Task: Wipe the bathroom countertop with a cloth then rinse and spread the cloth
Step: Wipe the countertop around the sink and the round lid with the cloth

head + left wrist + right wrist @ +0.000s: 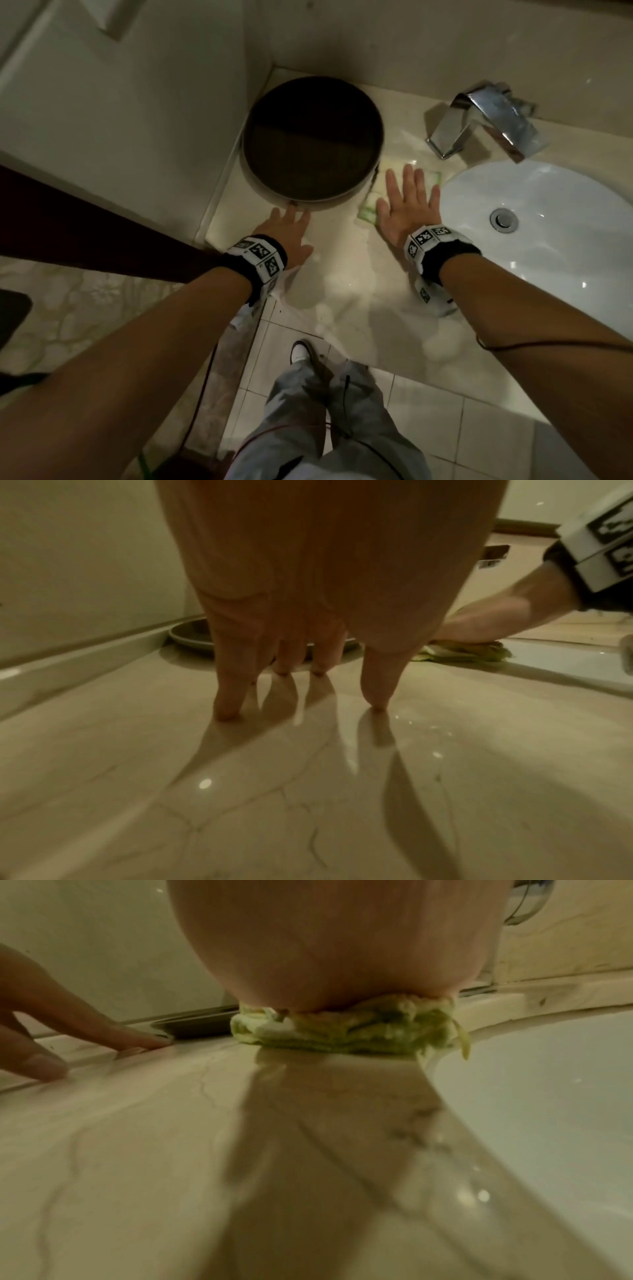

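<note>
Head view alone takes in the tap and sink. A folded green cloth is pressed flat on the wet worktop by the right hand; the left hand is rested beside it, fingers straight, nothing grasped.

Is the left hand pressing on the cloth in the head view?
No, the left hand rests on the bare countertop by the round tray; the right hand presses the cloth.

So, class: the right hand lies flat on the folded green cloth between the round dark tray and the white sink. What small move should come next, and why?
Probably slide the right hand, pressing the folded green-and-white cloth, toward the counter's front edge. Droplets glisten on the beige marble countertop there, while the round dark tray blocks the left, where the left hand rests.
</note>
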